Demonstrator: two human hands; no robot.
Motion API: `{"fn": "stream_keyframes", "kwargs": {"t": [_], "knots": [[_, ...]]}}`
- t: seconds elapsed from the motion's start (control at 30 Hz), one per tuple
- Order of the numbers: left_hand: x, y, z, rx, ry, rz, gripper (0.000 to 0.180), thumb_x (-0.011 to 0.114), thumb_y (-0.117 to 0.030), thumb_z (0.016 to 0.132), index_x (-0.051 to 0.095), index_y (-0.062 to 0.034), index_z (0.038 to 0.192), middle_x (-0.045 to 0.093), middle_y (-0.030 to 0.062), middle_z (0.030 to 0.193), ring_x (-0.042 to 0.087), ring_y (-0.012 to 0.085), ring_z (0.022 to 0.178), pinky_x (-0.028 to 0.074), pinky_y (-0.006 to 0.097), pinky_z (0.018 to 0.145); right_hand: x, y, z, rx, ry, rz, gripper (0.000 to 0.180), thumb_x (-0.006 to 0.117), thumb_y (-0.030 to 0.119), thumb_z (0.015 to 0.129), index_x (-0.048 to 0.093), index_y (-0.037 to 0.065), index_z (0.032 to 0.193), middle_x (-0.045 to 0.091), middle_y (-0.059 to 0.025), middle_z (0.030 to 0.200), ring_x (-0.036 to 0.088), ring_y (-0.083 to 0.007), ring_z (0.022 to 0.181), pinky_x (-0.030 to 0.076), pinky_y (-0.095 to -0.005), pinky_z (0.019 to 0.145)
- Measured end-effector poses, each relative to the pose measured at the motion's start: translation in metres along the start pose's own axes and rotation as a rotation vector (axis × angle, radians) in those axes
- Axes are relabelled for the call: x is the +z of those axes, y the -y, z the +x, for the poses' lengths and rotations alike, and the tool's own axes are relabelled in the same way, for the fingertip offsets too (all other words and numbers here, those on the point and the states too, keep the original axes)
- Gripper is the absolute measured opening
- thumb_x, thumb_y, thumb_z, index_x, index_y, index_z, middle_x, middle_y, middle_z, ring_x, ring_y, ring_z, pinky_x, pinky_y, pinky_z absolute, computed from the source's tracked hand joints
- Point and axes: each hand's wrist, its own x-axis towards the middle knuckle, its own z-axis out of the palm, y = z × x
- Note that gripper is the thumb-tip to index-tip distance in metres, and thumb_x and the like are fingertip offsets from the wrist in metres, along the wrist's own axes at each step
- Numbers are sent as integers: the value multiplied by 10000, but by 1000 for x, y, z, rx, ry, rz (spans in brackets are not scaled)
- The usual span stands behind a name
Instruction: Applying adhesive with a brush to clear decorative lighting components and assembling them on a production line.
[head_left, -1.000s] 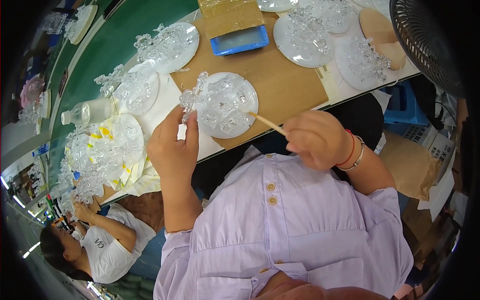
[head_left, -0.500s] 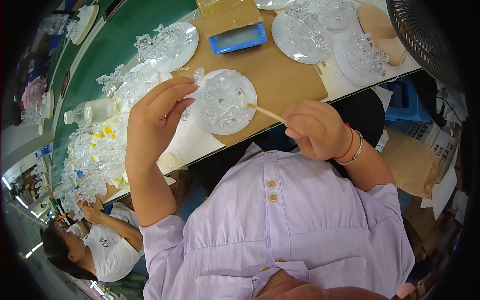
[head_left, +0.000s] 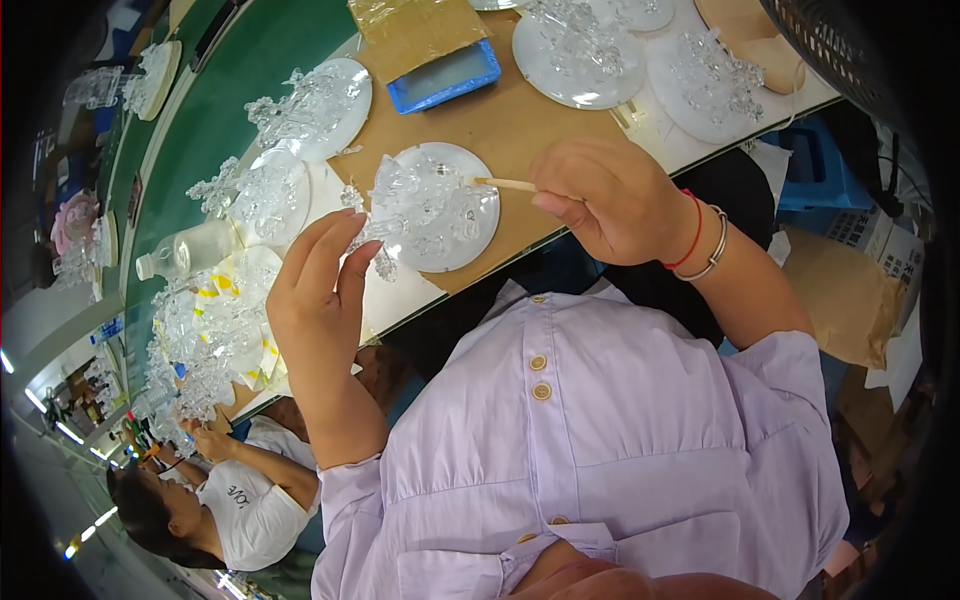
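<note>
Holding: left hand (head_left: 318,290) pinches a small clear glass piece (head_left: 368,235) between thumb and fingertips, other fingers loosely extended.
Right grip: right hand (head_left: 610,200) is pressed together around a thin wooden stick (head_left: 503,184); the fingers curl shut on its near end.
Stick axis: the long axis runs sideways from the right grip toward the left grip; the free tip points at the glass ornament (head_left: 425,205).
Ornament place: it stands on a round white plate (head_left: 475,235) on the bench (head_left: 530,120), between the two grips, just beyond the stick tip.
Nearer hand: the left grip is closer, its glass piece touches or nearly touches the left edge of the ornament; I cannot tell which.
Around: blue tray (head_left: 445,78) is behind the plate, clear bottle (head_left: 190,250) is farther left of the left grip, and more plates with ornaments (head_left: 580,45) lie beyond the right grip.
</note>
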Motion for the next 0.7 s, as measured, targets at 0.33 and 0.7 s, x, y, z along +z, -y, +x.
{"fn": "stream_keyframes", "kwargs": {"t": [0.33,0.7], "knots": [[-6,2,3,-54,53,-95,353,783,-24,731,684,-48,1069,700,95,1016,673,201,876,538,300,736,3,6,-6,17,-59,24,128,625,-2,861,514,-7,923,593,-126,796,590,-302,668,478,-357,578],[-3,16,-5,-64,47,-148,325,782,-57,746,677,-41,1053,710,80,1037,680,216,924,539,305,770,-2,20,-9,27,13,-22,164,638,-8,838,528,-15,959,612,-137,833,619,-311,708,509,-355,616]]}}
